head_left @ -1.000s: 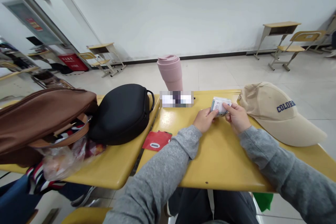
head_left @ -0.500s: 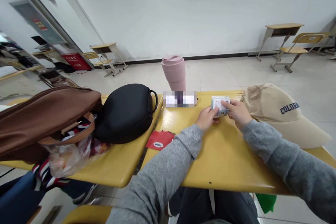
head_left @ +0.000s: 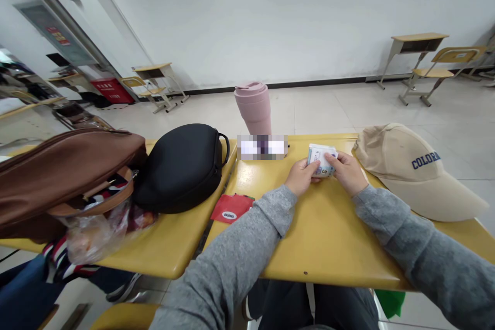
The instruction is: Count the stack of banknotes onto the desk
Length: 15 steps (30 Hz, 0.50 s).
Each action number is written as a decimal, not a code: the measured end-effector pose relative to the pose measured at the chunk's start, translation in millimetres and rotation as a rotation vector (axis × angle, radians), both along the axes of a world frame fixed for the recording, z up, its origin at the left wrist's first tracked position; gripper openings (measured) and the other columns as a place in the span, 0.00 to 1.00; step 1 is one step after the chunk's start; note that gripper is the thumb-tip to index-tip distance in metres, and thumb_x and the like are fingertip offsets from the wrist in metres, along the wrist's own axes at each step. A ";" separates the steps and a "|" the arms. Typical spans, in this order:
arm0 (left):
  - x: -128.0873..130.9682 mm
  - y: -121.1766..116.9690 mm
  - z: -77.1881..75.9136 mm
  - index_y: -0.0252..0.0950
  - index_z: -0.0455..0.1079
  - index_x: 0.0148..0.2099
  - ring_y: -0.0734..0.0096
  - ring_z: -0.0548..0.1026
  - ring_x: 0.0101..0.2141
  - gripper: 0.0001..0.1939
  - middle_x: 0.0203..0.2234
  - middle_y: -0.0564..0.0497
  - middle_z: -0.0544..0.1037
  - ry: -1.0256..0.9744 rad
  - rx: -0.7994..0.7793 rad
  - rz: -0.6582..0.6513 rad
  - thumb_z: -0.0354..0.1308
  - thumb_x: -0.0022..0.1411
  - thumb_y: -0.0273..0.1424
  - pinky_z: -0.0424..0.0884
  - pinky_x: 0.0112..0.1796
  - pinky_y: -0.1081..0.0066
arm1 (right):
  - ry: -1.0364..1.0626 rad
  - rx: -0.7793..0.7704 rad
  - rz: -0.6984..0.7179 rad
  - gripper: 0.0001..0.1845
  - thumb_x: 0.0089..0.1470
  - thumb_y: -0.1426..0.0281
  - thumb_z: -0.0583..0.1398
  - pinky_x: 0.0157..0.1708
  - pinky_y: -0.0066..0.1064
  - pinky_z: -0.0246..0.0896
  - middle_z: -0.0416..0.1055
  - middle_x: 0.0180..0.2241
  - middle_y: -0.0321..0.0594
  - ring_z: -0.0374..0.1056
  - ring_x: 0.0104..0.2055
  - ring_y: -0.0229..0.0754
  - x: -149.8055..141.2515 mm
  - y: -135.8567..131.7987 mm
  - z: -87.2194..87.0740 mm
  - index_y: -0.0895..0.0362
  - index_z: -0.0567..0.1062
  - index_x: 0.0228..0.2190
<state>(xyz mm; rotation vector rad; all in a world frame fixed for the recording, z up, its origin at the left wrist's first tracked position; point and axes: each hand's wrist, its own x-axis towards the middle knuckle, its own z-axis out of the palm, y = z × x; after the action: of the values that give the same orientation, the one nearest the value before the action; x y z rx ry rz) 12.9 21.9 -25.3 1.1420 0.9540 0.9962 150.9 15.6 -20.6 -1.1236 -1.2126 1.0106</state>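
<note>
Between my left hand (head_left: 300,176) and right hand (head_left: 351,173), thumbs pressing on top, I pinch a flat, rectangular stack of papery notes (head_left: 319,152) over the glossy worktop (head_left: 320,232), toward its far edge.

Lone camera, up on the head there | faces forward and down | surface (head_left: 309,237) close below, wall (head_left: 294,20) well beyond

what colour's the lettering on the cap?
Dark blue lettering, on a beige cap; shows best in the head view.
</note>
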 end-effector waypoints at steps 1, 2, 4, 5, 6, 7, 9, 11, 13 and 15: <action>0.1 -0.3 -0.1 0.32 0.70 0.39 0.71 0.75 0.29 0.17 0.31 0.47 0.77 0.008 0.001 0.003 0.59 0.53 0.40 0.71 0.29 0.72 | 0.012 -0.005 0.015 0.21 0.42 0.52 0.62 0.19 0.26 0.53 0.67 0.20 0.34 0.58 0.21 0.33 0.0 -1.5 0.3 0.59 0.72 0.25; 0.2 -0.7 0.3 0.31 0.70 0.38 0.71 0.75 0.28 0.16 0.30 0.47 0.77 0.012 -0.002 0.005 0.60 0.52 0.39 0.71 0.29 0.72 | 0.022 -0.010 0.028 0.21 0.42 0.52 0.62 0.18 0.25 0.51 0.66 0.19 0.33 0.57 0.20 0.32 -0.1 -3.0 0.6 0.59 0.72 0.25; 0.2 -1.7 2.3 0.32 0.69 0.37 0.72 0.74 0.27 0.14 0.29 0.48 0.77 0.004 -0.015 0.019 0.60 0.52 0.38 0.71 0.28 0.72 | 0.030 -0.004 0.039 0.21 0.42 0.51 0.61 0.16 0.25 0.48 0.63 0.17 0.31 0.53 0.17 0.31 0.0 -5.3 0.7 0.58 0.70 0.25; 0.0 -2.3 3.6 0.32 0.69 0.37 0.73 0.74 0.27 0.14 0.29 0.48 0.77 -0.009 -0.022 0.030 0.60 0.52 0.37 0.71 0.28 0.72 | 0.026 0.003 0.034 0.21 0.43 0.51 0.61 0.15 0.25 0.46 0.61 0.17 0.30 0.52 0.16 0.31 0.2 -5.9 0.5 0.57 0.68 0.25; -0.2 -2.8 4.9 0.32 0.69 0.37 0.72 0.74 0.27 0.14 0.29 0.48 0.77 -0.028 -0.028 0.044 0.60 0.52 0.37 0.71 0.28 0.72 | 0.022 0.011 0.019 0.20 0.43 0.51 0.61 0.14 0.25 0.45 0.61 0.17 0.29 0.51 0.16 0.30 0.6 -6.1 0.1 0.56 0.67 0.25; -0.4 -3.2 6.2 0.32 0.69 0.38 0.72 0.75 0.27 0.14 0.29 0.47 0.77 -0.048 -0.033 0.059 0.60 0.52 0.37 0.71 0.28 0.72 | 0.017 0.022 -0.005 0.20 0.43 0.51 0.61 0.14 0.25 0.45 0.60 0.17 0.29 0.51 0.15 0.30 1.2 -6.0 -0.4 0.56 0.66 0.25; -1.0 -3.8 7.8 0.32 0.69 0.39 0.71 0.75 0.28 0.16 0.30 0.47 0.78 -0.087 -0.040 0.094 0.59 0.52 0.38 0.71 0.28 0.72 | 0.000 0.059 -0.063 0.21 0.43 0.52 0.62 0.14 0.25 0.46 0.62 0.18 0.29 0.53 0.15 0.30 2.9 -5.1 -1.4 0.55 0.65 0.25; -1.3 -3.9 8.4 0.32 0.69 0.40 0.71 0.75 0.28 0.16 0.31 0.46 0.78 -0.111 -0.045 0.119 0.60 0.52 0.38 0.71 0.28 0.72 | -0.044 0.110 -0.109 0.21 0.43 0.52 0.63 0.16 0.25 0.48 0.63 0.19 0.31 0.54 0.17 0.30 4.8 -4.1 -2.2 0.56 0.66 0.24; -1.5 -3.9 8.3 0.32 0.69 0.41 0.71 0.75 0.29 0.17 0.32 0.46 0.77 -0.121 -0.048 0.123 0.60 0.52 0.38 0.71 0.27 0.73 | -0.103 0.152 -0.133 0.20 0.43 0.53 0.63 0.18 0.25 0.49 0.62 0.18 0.31 0.54 0.19 0.31 6.1 -3.5 -2.7 0.57 0.66 0.22; -1.7 -3.9 8.0 0.32 0.69 0.41 0.71 0.75 0.29 0.17 0.32 0.46 0.77 -0.124 -0.049 0.118 0.60 0.52 0.38 0.71 0.27 0.73 | -0.143 0.165 -0.143 0.20 0.43 0.54 0.63 0.19 0.26 0.48 0.60 0.17 0.31 0.53 0.19 0.32 6.8 -3.2 -3.3 0.57 0.65 0.21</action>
<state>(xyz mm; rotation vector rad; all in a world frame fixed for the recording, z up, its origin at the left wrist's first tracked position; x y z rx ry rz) 11.2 18.0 -17.2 0.9809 0.9490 1.1197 157.8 12.4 -23.9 -1.1497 -1.2852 0.7188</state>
